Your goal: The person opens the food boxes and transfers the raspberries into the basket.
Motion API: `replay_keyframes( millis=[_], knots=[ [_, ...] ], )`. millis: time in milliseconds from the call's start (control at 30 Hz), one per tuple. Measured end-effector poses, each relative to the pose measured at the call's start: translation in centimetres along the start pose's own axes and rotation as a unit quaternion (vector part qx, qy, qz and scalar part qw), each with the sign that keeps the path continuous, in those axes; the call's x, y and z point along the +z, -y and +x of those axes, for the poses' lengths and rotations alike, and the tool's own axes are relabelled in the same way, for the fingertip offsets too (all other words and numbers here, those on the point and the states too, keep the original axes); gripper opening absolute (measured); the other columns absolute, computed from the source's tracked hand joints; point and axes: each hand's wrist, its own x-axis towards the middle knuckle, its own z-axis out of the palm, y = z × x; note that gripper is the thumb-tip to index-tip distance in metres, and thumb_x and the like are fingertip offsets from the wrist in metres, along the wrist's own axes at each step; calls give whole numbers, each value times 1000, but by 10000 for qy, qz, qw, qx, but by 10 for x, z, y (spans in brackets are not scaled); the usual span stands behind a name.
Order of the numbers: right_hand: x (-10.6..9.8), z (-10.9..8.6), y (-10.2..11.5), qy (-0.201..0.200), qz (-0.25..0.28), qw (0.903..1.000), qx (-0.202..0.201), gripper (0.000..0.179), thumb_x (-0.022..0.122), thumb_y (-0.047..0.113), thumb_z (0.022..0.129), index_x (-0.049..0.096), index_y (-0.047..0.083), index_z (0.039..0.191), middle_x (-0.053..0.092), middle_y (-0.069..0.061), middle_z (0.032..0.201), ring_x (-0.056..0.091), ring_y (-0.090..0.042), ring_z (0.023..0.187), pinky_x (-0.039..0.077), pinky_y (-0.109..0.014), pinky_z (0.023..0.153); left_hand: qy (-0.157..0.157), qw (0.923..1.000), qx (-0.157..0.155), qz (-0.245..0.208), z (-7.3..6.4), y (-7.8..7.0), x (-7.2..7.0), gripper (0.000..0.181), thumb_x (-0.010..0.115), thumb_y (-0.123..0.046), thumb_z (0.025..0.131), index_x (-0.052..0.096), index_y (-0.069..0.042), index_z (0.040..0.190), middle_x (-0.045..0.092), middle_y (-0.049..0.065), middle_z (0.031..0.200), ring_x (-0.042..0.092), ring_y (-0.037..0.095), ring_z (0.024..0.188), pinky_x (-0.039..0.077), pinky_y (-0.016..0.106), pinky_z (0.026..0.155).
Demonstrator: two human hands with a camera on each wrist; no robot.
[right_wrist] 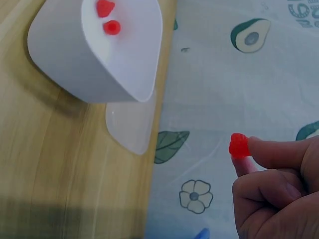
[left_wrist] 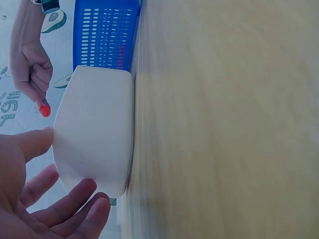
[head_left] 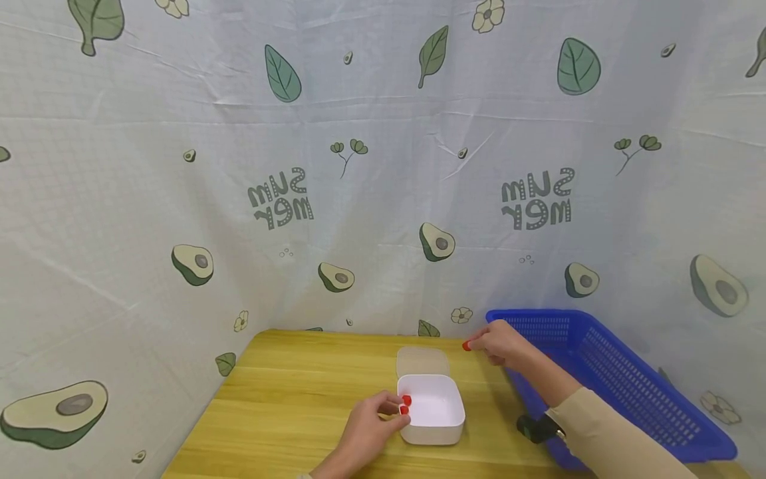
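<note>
A white box (head_left: 432,436), its top uncovered, stands on the table. Two small red raspberry-like pieces (right_wrist: 112,27) lie inside it, near one wall. At the box's left side is my left hand (head_left: 368,426), thumb and fingers spread loosely; in the left wrist view the fingertips (left_wrist: 82,188) overlap the box wall, and firm contact cannot be told. My right hand (head_left: 505,342) pinches another red raspberry-like piece (right_wrist: 238,145) between thumb and index finger. It hangs in the air behind and right of the box, by the basket's left rim.
A translucent lid (head_left: 422,361) lies directly behind the box. To the right stands a large blue slotted basket (head_left: 634,372), with some red showing through its slots in the left wrist view. Behind the wooden table (head_left: 287,399) hangs a printed curtain (head_left: 383,199).
</note>
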Motion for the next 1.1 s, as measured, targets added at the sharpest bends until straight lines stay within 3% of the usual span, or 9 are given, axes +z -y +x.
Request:
replay_keyframes(
  millis=[233, 433, 500, 567, 667, 800, 900, 1100],
  knots=[
    [-25, 4, -13, -49, 219, 9997, -23, 27, 65, 1, 92, 65, -17, 112, 31, 6, 56, 25, -8, 48, 28, -23, 47, -3, 10000, 40, 51, 0, 0, 0, 25, 80, -28, 87, 71, -14, 106, 73, 2, 101, 65, 13, 89, 57, 30, 76],
    [-47, 6, -25, -186, 81, 9998, 68, 26, 64, 1, 93, 66, -17, 111, 34, 5, 57, 30, -9, 49, 32, -24, 48, -4, 10000, 20, 47, -1, 0, 0, 25, 80, -28, 87, 71, -15, 106, 73, 2, 100, 65, 13, 88, 57, 29, 75],
    [-55, 6, -30, -213, 87, 9997, 52, 20, 64, 1, 92, 68, -16, 104, 34, 6, 56, 31, -9, 49, 32, -25, 49, -15, 10000, 45, 29, -1, -1, 0, 24, 80, -28, 87, 71, -15, 106, 73, 2, 100, 65, 13, 88, 56, 29, 76],
    [-62, 6, -34, -253, 39, 9997, 44, 12, 65, 1, 92, 67, -9, 88, 33, 6, 54, 30, -9, 49, 31, -25, 48, -24, 10000, 93, 17, -1, -1, -1, 24, 80, -27, 87, 71, -15, 105, 73, 2, 100, 66, 14, 88, 56, 29, 75],
    [-70, 6, -40, -351, -110, 9992, 140, 28, 66, 4, 90, 53, 6, 66, 32, 7, 52, 31, -9, 48, 30, -25, 47, -33, 9999, 124, 30, -1, 0, -1, 24, 80, -27, 87, 71, -14, 105, 74, 2, 100, 66, 14, 88, 56, 28, 75],
    [-79, 8, -50, -428, -283, 9983, 293, 42, 66, 4, 90, 37, 17, 62, 32, 7, 51, 30, -8, 47, 31, -24, 46, -26, 9999, 74, 75, -1, 1, -1, 24, 79, -28, 87, 71, -15, 105, 73, 0, 100, 66, 13, 88, 56, 27, 75],
    [-84, 10, -60, -481, -370, 9976, 328, 42, 65, 4, 90, 36, 16, 62, 31, 8, 52, 31, -7, 47, 32, -23, 47, -14, 10000, 58, 62, -1, 1, 0, 24, 79, -29, 87, 71, -16, 105, 73, 0, 100, 65, 13, 88, 56, 28, 75],
    [-90, 16, -73, -670, -846, 9932, 436, 24, 65, 5, 88, 50, 3, 70, 39, 4, 53, 37, -8, 45, 35, -22, 45, -31, 9999, 127, -33, 0, 2, -2, 24, 79, -28, 87, 71, -15, 106, 73, 2, 100, 66, 14, 88, 56, 29, 75]
  ],
)
